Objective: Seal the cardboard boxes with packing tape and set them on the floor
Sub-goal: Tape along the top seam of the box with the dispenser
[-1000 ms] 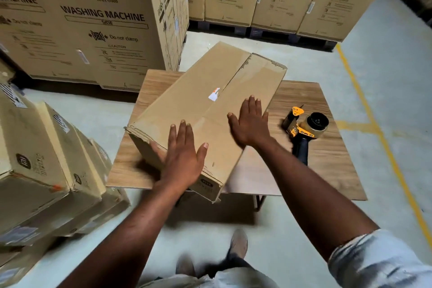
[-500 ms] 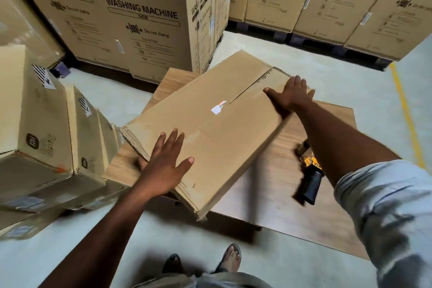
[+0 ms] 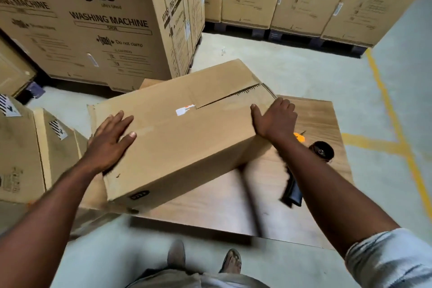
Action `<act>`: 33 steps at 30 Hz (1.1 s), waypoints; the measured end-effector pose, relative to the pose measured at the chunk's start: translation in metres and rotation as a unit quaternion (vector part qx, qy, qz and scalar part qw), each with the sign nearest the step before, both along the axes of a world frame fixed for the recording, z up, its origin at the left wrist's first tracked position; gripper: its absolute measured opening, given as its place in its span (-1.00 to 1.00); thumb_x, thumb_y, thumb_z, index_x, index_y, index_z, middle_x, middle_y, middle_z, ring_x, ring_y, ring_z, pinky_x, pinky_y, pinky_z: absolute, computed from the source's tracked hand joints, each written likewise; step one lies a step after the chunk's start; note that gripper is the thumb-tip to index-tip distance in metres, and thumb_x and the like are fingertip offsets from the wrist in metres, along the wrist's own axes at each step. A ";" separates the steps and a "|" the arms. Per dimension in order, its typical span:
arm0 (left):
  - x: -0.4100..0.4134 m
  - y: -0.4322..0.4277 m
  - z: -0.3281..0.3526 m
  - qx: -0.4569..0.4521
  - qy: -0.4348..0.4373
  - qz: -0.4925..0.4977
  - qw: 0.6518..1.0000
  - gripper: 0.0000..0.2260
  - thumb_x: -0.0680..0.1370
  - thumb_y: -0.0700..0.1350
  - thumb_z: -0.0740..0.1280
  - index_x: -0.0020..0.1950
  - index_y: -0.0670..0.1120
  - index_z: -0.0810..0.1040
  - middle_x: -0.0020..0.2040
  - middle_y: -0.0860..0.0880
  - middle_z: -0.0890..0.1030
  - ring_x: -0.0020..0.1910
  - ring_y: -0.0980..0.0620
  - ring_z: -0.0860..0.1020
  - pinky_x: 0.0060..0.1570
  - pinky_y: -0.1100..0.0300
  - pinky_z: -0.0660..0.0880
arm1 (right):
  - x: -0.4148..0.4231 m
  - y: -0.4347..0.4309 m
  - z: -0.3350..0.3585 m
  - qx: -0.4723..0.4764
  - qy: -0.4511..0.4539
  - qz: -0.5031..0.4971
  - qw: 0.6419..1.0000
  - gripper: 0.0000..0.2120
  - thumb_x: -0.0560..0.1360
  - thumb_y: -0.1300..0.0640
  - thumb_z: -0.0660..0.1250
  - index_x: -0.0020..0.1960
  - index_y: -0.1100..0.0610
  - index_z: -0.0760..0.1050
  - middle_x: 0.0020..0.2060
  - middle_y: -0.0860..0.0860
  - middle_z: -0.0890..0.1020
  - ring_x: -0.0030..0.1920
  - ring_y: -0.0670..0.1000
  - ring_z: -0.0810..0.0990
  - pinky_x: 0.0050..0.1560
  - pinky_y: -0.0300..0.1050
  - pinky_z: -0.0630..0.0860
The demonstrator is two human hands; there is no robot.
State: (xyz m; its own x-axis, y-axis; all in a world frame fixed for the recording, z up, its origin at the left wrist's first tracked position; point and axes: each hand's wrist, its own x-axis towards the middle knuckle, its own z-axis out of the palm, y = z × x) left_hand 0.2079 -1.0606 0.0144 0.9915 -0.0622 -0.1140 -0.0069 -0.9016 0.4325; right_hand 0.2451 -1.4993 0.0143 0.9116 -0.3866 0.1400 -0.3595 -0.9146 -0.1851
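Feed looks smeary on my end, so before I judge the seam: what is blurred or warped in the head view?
Head view: motion blur smears the table's near edge, the tape gun handle and the feet; the box top, its seam, the left hand and right hand read fairly sharp; the wide lens bows the cartons and yellow floor line; soft light, no glare.

Dim, even light, faint shadow beneath the box (image 3: 187, 147), motion blur, wide-angle bowing at edges.
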 end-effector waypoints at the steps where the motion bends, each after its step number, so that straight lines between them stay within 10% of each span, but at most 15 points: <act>1: 0.013 0.006 -0.002 0.022 0.001 -0.004 1.000 -0.26 0.46 0.47 -0.07 0.59 0.20 0.13 0.64 0.07 0.00 0.61 0.01 -0.07 0.52 -0.13 -0.01 | -0.008 0.004 0.000 0.000 0.004 -0.011 1.000 -0.21 0.52 -0.36 0.10 0.32 0.35 0.35 0.22 0.27 0.49 0.23 0.28 0.42 0.17 0.16 0.38; 23: 0.123 -0.044 -0.003 0.079 -0.043 -0.172 0.981 -0.21 0.45 0.54 -0.13 0.61 0.20 -0.01 0.64 0.09 -0.08 0.61 0.01 -0.12 0.51 -0.14 0.05 | -0.123 0.001 0.000 0.020 0.003 -0.181 0.983 -0.26 0.52 -0.33 0.20 0.28 0.35 0.35 0.19 0.28 0.48 0.20 0.30 0.42 0.14 0.20 0.38; 30: 0.108 -0.075 0.003 0.065 -0.043 -0.196 0.977 -0.23 0.47 0.52 -0.08 0.61 0.22 0.01 0.64 0.12 -0.07 0.61 0.02 -0.13 0.50 -0.19 0.06 | -0.133 -0.030 0.011 0.105 0.017 -0.229 0.968 -0.32 0.56 -0.28 0.18 0.31 0.33 0.35 0.28 0.30 0.45 0.30 0.32 0.38 0.25 0.21 0.33; 33: 0.106 -0.081 0.003 0.060 -0.044 -0.200 0.977 -0.23 0.47 0.52 -0.08 0.61 0.22 0.01 0.63 0.13 -0.06 0.61 0.03 -0.13 0.50 -0.17 0.05 | -0.133 -0.068 0.014 0.289 -0.018 -0.261 0.921 -0.45 0.63 -0.21 0.06 0.23 0.26 0.47 0.21 0.30 0.54 0.21 0.30 0.50 0.13 0.11 0.40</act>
